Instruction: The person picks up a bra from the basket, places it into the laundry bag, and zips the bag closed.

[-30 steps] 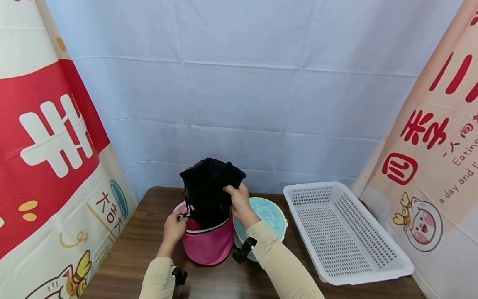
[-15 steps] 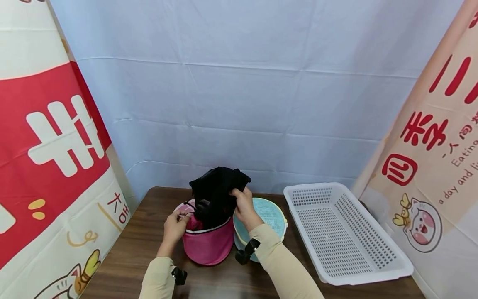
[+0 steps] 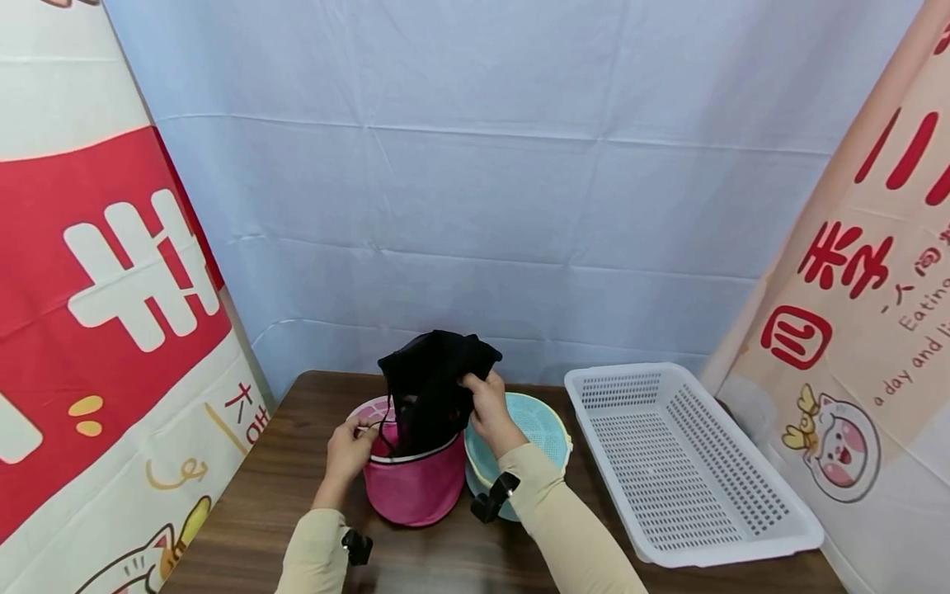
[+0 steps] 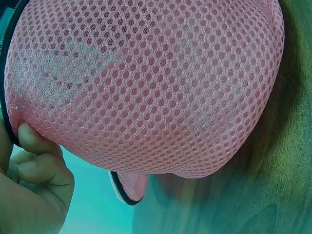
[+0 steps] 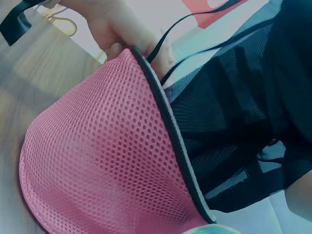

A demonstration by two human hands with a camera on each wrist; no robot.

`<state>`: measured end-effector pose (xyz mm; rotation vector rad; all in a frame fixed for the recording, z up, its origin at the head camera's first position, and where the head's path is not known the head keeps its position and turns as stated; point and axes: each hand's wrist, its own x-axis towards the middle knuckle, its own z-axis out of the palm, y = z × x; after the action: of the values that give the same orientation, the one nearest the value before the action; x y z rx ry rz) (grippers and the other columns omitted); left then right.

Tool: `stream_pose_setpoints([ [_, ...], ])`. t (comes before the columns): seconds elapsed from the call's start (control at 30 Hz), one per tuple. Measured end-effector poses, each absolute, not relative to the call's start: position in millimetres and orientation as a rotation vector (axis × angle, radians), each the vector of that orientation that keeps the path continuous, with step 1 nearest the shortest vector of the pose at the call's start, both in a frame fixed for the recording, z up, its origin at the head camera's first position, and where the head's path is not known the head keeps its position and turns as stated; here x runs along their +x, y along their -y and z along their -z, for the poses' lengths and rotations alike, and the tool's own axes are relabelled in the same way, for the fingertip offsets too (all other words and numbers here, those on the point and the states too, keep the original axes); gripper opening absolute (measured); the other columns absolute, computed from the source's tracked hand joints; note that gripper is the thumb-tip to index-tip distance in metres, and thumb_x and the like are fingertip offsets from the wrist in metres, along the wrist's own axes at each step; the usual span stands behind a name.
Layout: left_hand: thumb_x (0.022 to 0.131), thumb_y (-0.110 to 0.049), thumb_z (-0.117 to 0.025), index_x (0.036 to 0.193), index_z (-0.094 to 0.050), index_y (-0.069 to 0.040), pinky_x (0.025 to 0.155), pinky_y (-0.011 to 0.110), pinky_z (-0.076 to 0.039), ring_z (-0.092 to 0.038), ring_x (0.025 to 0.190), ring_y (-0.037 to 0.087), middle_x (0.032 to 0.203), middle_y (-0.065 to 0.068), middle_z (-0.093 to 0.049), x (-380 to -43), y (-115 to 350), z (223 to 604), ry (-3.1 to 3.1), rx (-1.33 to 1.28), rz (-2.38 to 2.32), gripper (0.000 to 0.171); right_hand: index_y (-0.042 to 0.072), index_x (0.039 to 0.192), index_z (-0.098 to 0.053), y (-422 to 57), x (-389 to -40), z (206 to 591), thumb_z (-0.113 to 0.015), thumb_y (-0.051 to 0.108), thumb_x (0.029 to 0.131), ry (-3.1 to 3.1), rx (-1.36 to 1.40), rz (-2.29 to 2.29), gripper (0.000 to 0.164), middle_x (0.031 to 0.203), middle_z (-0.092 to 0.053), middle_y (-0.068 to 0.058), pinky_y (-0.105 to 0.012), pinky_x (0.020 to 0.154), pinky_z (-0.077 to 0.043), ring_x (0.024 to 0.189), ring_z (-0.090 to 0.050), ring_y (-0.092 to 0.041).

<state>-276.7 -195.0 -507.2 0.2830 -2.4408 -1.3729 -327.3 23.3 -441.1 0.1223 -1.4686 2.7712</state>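
Observation:
On the wooden table stands a round pink mesh laundry bag (image 3: 413, 493) with a dark zipper along its raised rim. My left hand (image 3: 349, 450) pinches that rim at the left, thumb and finger together, as the left wrist view also shows. With my right hand (image 3: 490, 408) I grip the right side of a black mesh cloth item (image 3: 434, 388) that has thin straps. Its upper part rises above the pink bag; the lower end is inside, hidden behind the front wall. One strap (image 5: 187, 22) runs close past my left hand in the right wrist view.
Beside the pink bag, partly behind my right forearm, is a round teal mesh container (image 3: 538, 425) with a yellow rim. A large white perforated plastic basket (image 3: 675, 470) lies farther right. Printed cloths hang at both sides, and a pale blue cloth (image 3: 475, 206) hangs behind the table (image 3: 260, 511).
My right hand has shifted a little right and down with the black mesh item, whose top now sits lower. My left hand stays at the pink bag's rim.

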Motion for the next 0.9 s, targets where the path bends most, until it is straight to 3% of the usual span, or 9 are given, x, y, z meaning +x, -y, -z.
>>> stream_pose_setpoints([
  [0.43,0.086,-0.012,-0.065,0.088,-0.066,-0.003,0.061,0.031,-0.038,-0.047,0.062,0.015,0.063,-0.003,-0.049,-275,193,505,2.385,0.258,1.435,0.009,0.007,0.083,-0.055,-15,-329,453,-0.052,-0.01,0.08,1.624,0.139,-2.729,0.017,0.08,-0.058,-0.004,-0.026,0.06,-0.045,0.071,-0.057,-0.015],
  [0.9,0.087,-0.005,-0.061,0.086,-0.063,0.001,0.062,0.024,-0.039,-0.049,0.067,0.013,0.071,0.003,-0.056,-280,197,509,2.291,0.241,1.62,0.006,0.005,0.081,-0.055,-10,-329,465,-0.056,-0.009,0.082,1.811,0.231,-2.682,0.013,0.083,-0.058,-0.004,-0.031,0.069,-0.043,0.077,-0.055,-0.016],
])
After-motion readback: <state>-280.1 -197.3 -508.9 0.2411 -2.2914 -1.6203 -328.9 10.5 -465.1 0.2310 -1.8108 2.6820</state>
